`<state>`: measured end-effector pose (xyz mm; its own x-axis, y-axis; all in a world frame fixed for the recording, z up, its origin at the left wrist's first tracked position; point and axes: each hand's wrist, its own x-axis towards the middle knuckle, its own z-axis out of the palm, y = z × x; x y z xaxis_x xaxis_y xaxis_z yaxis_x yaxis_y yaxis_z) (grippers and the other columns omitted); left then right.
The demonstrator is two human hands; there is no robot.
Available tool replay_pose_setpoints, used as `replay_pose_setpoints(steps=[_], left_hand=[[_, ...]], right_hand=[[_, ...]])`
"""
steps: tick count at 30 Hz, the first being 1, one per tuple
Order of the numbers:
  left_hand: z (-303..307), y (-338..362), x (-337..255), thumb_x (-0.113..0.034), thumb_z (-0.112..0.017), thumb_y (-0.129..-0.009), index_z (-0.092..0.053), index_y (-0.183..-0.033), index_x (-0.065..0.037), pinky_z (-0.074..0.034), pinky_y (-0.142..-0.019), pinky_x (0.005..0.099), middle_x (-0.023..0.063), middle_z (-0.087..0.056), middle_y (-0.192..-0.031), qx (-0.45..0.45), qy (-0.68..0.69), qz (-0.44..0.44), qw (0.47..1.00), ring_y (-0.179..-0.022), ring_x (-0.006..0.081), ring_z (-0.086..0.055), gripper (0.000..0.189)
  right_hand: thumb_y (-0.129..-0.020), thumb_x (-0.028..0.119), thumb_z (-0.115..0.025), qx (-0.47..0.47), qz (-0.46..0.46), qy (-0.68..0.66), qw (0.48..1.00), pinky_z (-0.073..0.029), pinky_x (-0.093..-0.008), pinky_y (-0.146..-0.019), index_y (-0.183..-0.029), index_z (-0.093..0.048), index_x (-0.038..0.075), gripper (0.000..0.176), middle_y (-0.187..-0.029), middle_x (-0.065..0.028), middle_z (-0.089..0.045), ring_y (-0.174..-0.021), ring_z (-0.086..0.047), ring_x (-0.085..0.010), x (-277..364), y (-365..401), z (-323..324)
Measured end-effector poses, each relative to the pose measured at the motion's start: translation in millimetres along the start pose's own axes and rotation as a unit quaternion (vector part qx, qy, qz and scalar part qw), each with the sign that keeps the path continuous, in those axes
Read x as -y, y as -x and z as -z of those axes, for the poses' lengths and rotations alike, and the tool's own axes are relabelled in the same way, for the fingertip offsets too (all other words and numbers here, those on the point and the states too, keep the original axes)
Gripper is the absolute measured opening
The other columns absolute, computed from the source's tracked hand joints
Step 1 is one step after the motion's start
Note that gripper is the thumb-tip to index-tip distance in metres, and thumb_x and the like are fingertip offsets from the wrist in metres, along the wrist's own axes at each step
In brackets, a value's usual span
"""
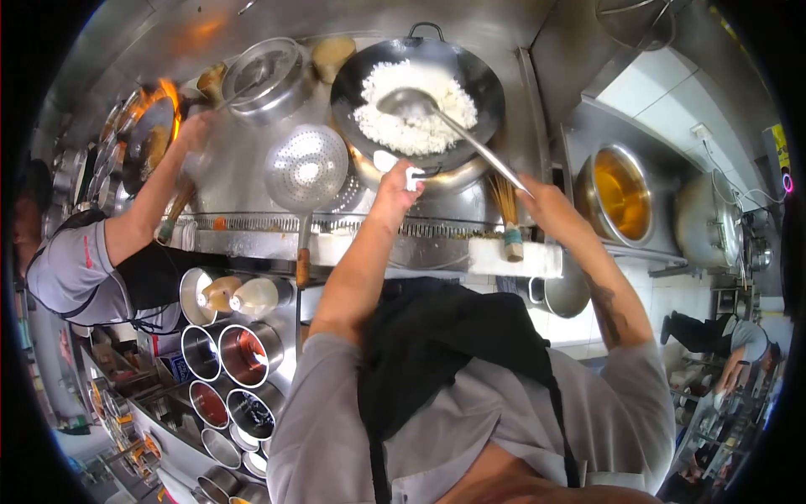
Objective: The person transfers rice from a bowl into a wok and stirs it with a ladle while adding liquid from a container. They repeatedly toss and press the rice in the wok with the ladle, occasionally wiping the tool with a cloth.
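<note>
White rice (437, 130) lies in a black wok (491, 88) on the range in front of me. My left hand (397, 195) is closed on the wok's near handle, with a white cloth (411, 177) between. A long-handled ladle (476, 144) is in my right hand (550, 207), which wraps round the end of its handle. The ladle's bowl rests against the rice, and steam or blur hides a little of the far rice. Left of the wok lies a perforated strainer (307, 168) with a wooden grip.
A bamboo brush (509, 220) stands right of the wok, near a pot of amber liquid (620, 197). Sauce pots (250, 354) stand lower left. At far left a co-worker (92, 256) works a flaming wok (151, 144). A lidded pot (267, 81) sits behind the strainer.
</note>
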<state>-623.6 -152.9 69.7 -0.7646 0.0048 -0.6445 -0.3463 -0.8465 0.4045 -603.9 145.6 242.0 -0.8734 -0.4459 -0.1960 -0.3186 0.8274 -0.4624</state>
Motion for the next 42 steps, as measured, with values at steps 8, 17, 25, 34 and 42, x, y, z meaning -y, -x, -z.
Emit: replay_pose_setpoints(steps=[8, 17, 25, 34, 42], left_hand=[[-60, 135, 7, -0.011, -0.05, -0.086, -0.051, -0.092, -0.008, -0.043, -0.051, 0.0297, 0.0068, -0.053, -0.079, -0.058, 0.029, 0.031, 0.997, -0.071, 0.0192, -0.053, 0.007], [19, 110, 65, -0.023, -0.052, -0.09, -0.054, -0.091, -0.012, -0.042, -0.043, 0.0263, 0.0024, -0.057, -0.074, -0.017, 0.001, -0.002, 1.0, -0.059, 0.0148, -0.054, 0.01], [-7, 1, -1, -0.013, -0.056, -0.082, -0.049, -0.089, -0.011, -0.037, -0.043, 0.027, 0.0062, -0.054, -0.081, -0.028, -0.025, -0.013, 0.999, -0.067, 0.0178, -0.052, 0.01], [-1, -12, -2, -0.013, -0.058, -0.08, -0.05, -0.089, -0.012, -0.04, -0.045, 0.0282, 0.006, -0.053, -0.079, 0.009, 0.007, -0.008, 1.0, -0.068, 0.0176, -0.053, 0.011], [-56, 135, 19, -0.017, -0.048, -0.09, -0.049, -0.096, -0.012, -0.04, -0.044, 0.0266, 0.0075, -0.055, -0.086, -0.022, 0.039, 0.015, 0.999, -0.07, 0.0173, -0.054, 0.008]], right_hand=[[-0.094, 0.025, -0.049, 0.115, 0.024, 0.066, 0.991, -0.05, -0.0433, -0.076, -0.127, -0.051, 0.004, 0.039, -0.096, -0.0215, -0.065, -0.083, -0.064, -0.037, 17, 43, 78], [-0.093, 0.022, -0.05, -0.072, 0.075, 0.088, 0.991, -0.049, -0.0458, -0.064, -0.123, -0.051, 0.003, 0.035, -0.076, -0.021, -0.061, -0.069, -0.062, -0.0384, 14, 54, 49], [-0.093, 0.03, -0.056, -0.161, 0.009, -0.236, 0.958, -0.043, -0.027, -0.048, -0.135, -0.046, 0.009, 0.048, -0.067, -0.0041, -0.053, -0.051, -0.05, -0.0116, 38, 38, 78], [-0.095, 0.033, -0.05, 0.108, -0.049, -0.253, 0.96, -0.045, -0.0242, -0.045, -0.134, -0.045, 0.013, 0.044, -0.066, -0.0062, -0.057, -0.05, -0.053, -0.0104, -18, -57, -64], [-0.093, 0.024, -0.046, 0.093, 0.07, 0.196, 0.974, -0.05, -0.0477, -0.074, -0.122, -0.051, 0.007, 0.033, -0.089, -0.0212, -0.065, -0.082, -0.063, -0.0386, 44, -9, 77]])
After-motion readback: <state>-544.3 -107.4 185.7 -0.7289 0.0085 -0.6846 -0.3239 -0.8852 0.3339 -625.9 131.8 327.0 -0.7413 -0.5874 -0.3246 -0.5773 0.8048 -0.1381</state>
